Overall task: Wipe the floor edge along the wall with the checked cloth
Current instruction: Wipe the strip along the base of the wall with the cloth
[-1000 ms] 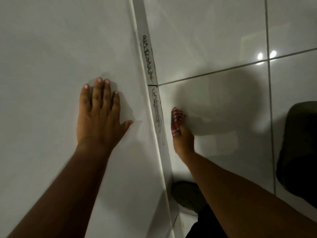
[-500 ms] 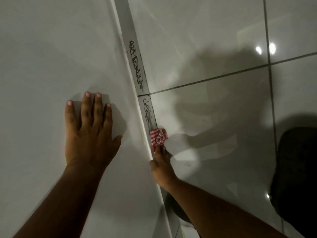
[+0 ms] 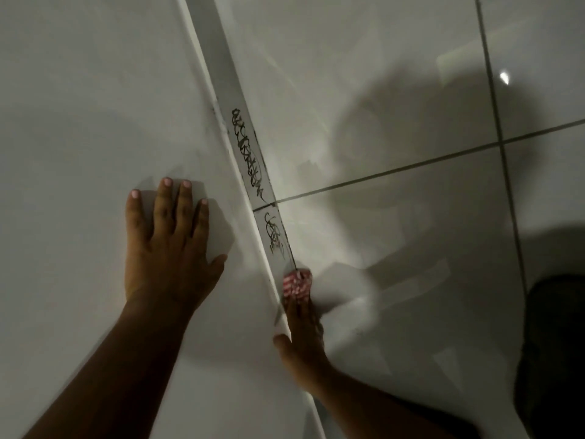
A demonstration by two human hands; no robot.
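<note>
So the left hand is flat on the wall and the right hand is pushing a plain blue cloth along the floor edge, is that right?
Not quite. The cloth is red and white checked, not plain blue; the head view shows it bunched under the fingers of the right hand at the floor edge. The rest holds: the left hand lies flat on the wall.

We take this as an indoor tiled room, likely a home: glossy pale floor tiles (image 3: pixel 395 242) with dark grout lines at 3 o'clock, plain white wall (image 3: pixel 79 122) at 9, scribbled skirting strip (image 3: pixel 250 160) between.
</note>
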